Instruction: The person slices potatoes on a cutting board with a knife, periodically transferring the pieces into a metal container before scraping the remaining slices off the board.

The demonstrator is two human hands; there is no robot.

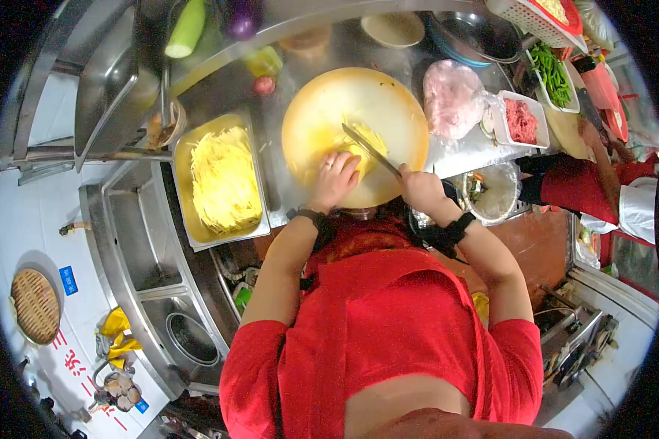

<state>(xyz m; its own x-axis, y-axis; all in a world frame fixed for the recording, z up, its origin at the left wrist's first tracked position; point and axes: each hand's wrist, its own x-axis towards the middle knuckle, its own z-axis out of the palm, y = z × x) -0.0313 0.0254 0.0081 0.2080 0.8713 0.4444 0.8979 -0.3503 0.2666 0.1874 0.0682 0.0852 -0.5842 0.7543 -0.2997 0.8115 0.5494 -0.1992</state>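
Note:
A round cutting board (307, 110) lies before me on the metal counter. My right hand (422, 193) is closed around the handle of a kitchen knife (370, 145), whose blade points to the upper left over the board. Beside the blade, my left hand (334, 178) presses with bent fingers on a yellow potato (360, 156), partly hidden beneath the fingers and the knife. Thin potato shreds (375, 137) lie on the board around the blade. Left of the board, a metal tray (179, 172) holds a heap of similar yellow shreds (225, 179).
A bagged pink lump (450, 99) and a white container (540, 132) of minced meat (520, 121) are right of the board. Green peppers (550, 73) fill another container. Metal sinks (140, 234) stand at the left. Another person's red clothing (575, 183) shows at the right.

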